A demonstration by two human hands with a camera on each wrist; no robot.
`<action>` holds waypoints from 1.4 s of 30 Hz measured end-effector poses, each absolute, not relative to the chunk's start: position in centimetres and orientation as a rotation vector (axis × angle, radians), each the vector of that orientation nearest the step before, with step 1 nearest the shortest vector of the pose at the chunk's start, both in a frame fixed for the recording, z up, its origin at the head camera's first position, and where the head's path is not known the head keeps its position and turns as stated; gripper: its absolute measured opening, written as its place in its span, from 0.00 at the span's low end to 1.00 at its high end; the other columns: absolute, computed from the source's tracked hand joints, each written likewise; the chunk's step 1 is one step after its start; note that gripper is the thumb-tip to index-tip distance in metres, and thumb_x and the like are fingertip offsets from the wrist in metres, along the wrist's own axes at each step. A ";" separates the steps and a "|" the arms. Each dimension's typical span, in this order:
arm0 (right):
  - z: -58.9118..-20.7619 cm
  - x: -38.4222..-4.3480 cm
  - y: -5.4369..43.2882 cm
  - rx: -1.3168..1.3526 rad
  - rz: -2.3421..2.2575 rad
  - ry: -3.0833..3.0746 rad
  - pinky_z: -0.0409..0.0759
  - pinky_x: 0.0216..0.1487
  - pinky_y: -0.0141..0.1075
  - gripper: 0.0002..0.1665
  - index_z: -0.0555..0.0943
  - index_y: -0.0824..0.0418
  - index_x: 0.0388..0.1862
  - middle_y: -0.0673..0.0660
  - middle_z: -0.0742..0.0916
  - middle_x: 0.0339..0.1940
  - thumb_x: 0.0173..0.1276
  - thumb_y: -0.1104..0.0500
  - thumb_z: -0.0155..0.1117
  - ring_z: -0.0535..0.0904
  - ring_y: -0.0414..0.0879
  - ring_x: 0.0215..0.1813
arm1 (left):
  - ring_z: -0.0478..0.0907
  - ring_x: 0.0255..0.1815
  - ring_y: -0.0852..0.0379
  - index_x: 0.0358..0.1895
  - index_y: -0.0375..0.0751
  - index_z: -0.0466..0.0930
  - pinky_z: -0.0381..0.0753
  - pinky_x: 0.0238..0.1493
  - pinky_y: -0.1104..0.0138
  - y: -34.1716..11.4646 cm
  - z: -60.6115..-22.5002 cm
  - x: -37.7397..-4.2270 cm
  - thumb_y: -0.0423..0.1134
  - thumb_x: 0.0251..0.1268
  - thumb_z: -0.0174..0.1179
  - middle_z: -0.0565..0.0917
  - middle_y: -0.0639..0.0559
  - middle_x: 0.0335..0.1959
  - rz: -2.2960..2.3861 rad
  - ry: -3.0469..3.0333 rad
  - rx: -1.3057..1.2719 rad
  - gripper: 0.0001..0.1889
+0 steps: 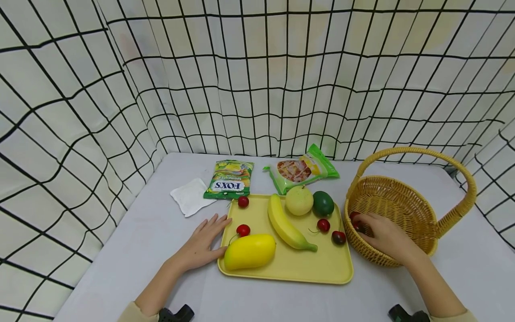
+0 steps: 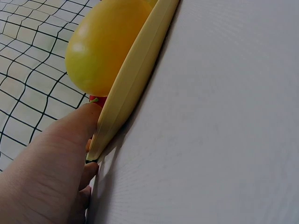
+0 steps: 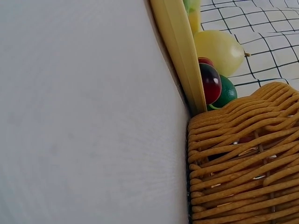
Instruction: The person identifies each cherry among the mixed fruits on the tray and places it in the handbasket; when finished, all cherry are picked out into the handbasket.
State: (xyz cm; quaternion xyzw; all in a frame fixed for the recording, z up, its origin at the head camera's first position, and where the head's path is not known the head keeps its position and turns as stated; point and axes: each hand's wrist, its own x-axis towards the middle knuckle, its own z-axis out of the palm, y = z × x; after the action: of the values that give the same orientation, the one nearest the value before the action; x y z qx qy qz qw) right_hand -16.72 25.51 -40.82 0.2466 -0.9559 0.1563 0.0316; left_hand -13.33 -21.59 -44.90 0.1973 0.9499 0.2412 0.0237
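Note:
My left hand (image 1: 205, 243) lies at the left edge of the yellow tray (image 1: 297, 271), fingers extended and thumb at the rim beside the yellow mango (image 1: 250, 252). In the left wrist view, the thumb touches the tray's edge. My right hand (image 1: 384, 235) reaches over the near left rim of the wicker basket (image 1: 402, 190), its thumb and fingers curled round a dark red cherry (image 1: 359, 227). Another red cherry shows by the fingertips. The right wrist view has the basket's woven side (image 3: 243, 163) hiding that hand.
The tray bears a banana (image 1: 285, 226), a round pale-yellow fruit (image 1: 299, 200), a dark green fruit (image 1: 323, 204) and several cherries (image 1: 243, 230). Behind it lie a green Fox's packet (image 1: 229, 179), a green snack bag (image 1: 299, 170) and a white tissue (image 1: 191, 197). Black netting (image 1: 265, 89) surrounds the table.

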 end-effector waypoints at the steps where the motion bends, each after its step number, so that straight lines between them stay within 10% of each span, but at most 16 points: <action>1: -40.8 -16.7 25.5 0.752 0.476 -2.939 0.79 0.38 0.44 0.19 0.79 0.60 0.47 0.56 0.83 0.41 0.56 0.60 0.67 0.79 0.50 0.40 | 0.46 0.72 0.48 0.69 0.50 0.58 0.40 0.69 0.49 -21.6 -44.9 -13.3 0.50 0.55 0.59 0.57 0.50 0.71 0.746 2.941 0.609 0.37; 42: -38.2 -15.3 22.2 0.843 0.390 -2.539 0.78 0.25 0.32 0.15 0.81 0.57 0.42 0.50 0.83 0.34 0.53 0.60 0.68 0.78 0.39 0.30 | 0.46 0.72 0.49 0.71 0.49 0.55 0.41 0.69 0.50 -21.7 -45.0 -13.2 0.53 0.55 0.58 0.58 0.51 0.70 0.725 2.967 0.602 0.39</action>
State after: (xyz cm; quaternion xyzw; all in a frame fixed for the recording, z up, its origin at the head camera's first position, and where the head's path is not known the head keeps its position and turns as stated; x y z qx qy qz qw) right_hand -15.34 22.19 -38.19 0.3043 -0.9167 0.1408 0.2173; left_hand -13.23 -21.66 -45.03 0.1933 0.9530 0.2328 0.0141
